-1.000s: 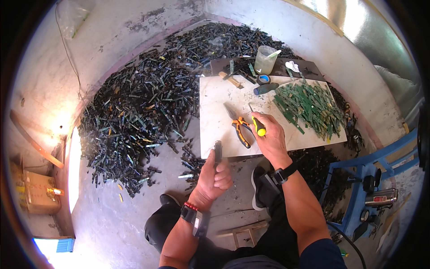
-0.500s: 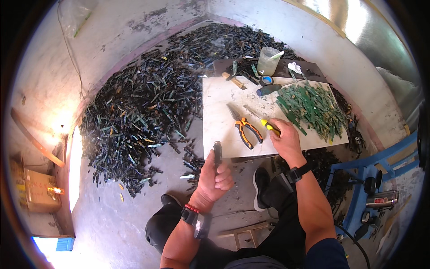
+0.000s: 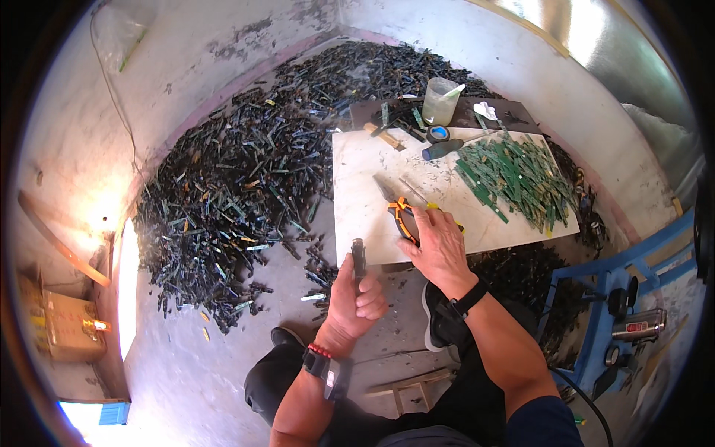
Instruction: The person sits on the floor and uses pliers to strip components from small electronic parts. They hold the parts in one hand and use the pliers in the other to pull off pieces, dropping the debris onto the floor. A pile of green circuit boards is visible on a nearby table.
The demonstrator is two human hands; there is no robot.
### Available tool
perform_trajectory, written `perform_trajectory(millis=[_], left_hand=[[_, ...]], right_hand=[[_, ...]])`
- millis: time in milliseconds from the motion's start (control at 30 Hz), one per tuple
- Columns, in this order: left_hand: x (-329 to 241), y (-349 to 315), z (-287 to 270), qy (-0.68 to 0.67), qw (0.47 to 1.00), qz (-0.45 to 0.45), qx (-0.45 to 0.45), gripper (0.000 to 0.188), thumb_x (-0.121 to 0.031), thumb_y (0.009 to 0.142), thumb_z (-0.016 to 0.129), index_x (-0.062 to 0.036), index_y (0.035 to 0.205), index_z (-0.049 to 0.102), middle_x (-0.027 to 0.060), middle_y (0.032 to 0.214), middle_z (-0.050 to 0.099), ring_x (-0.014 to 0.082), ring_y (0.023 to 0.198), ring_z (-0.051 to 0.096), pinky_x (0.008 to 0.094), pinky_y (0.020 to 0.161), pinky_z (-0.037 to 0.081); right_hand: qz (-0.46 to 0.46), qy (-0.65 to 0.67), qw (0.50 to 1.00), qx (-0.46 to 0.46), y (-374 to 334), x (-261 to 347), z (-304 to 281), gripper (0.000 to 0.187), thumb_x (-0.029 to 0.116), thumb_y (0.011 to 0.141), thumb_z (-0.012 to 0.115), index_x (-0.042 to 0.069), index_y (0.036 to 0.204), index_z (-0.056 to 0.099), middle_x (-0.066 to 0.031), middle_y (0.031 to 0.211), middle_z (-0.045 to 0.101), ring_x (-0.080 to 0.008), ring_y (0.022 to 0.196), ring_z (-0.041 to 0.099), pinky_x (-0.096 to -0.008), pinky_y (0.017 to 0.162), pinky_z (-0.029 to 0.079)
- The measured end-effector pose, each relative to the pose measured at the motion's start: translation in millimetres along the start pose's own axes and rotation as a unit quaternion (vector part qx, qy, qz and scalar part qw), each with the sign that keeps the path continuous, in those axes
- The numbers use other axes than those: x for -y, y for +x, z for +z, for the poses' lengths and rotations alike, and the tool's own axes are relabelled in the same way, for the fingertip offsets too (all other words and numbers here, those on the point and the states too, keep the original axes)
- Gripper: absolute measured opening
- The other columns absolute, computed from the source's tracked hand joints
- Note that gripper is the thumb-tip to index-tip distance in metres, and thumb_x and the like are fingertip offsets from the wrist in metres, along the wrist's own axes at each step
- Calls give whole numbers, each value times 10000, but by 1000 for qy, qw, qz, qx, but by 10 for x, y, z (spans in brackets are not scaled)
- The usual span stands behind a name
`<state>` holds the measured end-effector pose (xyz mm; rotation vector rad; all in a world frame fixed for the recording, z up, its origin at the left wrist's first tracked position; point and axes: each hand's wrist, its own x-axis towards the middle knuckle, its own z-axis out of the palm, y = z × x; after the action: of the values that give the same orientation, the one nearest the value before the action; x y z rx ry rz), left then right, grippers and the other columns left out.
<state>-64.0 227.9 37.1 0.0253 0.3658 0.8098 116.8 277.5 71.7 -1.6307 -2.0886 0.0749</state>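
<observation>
head view: we take the white board (image 3: pixel 365 167) as landmark. our left hand (image 3: pixel 354 302) is just off its near edge, toward the left corner, with a small black piece (image 3: pixel 358 253) pinched between thumb and curled fingers. the piece juts out of the fist; we judge this leaves its far end bare and in plain sight. our right hand (image 3: pixel 443 249) is over the board's near edge, fingers bent down at the handles of the orange-and-black pliers (image 3: pixel 398 206); we cannot tell whether they grip. the pliers appear to rest on the board, jaws pointing away from us, which probably puts the handles nearest the palm. a yellow-handled screwdriver (image 3: pixel 415 190) lies just right of them, its handle partly hidden by the fingers. green strips (image 3: pixel 518 179) are heaped on the board's right side, likely gathered to stay apart from the tools. a tape roll (image 3: pixel 437 134) and dark-handled tool (image 3: pixel 441 150) sit by the board's far edge, seemingly parked; a cup (image 3: pixel 441 104) stands beyond it. a dark heap (image 3: pixel 238 171) spreads left of the board.
</observation>
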Motion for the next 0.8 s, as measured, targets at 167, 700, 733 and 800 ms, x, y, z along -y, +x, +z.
perform_trajectory(millis=[167, 700, 733, 800], left_hand=[[-12, -20, -29, -5, 1000, 6, 6, 591, -625, 899, 303, -140, 574, 397, -45, 407, 286, 100, 305, 220, 248, 341, 201], [8, 62, -78, -5, 1000, 14, -5, 584, -602, 909, 294, -134, 577, 407, -41, 408, 287, 103, 309, 223, 248, 346, 207], [14, 77, -94, -6, 1000, 11, -2, 583, -604, 907, 300, -134, 580, 409, -41, 409, 287, 102, 310, 223, 247, 347, 206], [33, 101, -89, -16, 1000, 7, -1, 581, -607, 901, 320, -128, 587, 415, -43, 415, 287, 96, 315, 220, 231, 338, 197]], right_hand=[[124, 281, 951, -13, 11, 45, -9, 282, 147, 836, 542, 0, 1076, 553, -73, 807, 560, -193, 692, 523, -299, 624, 442], [122, 596, 766, 210, -514, 304, -662, 524, 120, 847, 446, -45, 1338, 364, -108, 1009, 577, -103, 771, 541, -220, 587, 456], [104, 595, 778, 172, -576, 335, -648, 534, 102, 843, 454, -46, 1347, 354, -97, 986, 570, -96, 764, 532, -223, 596, 456], [111, 606, 768, 176, -606, 356, -686, 524, 99, 849, 480, -34, 1343, 367, -91, 974, 571, -101, 798, 548, -216, 573, 446]])
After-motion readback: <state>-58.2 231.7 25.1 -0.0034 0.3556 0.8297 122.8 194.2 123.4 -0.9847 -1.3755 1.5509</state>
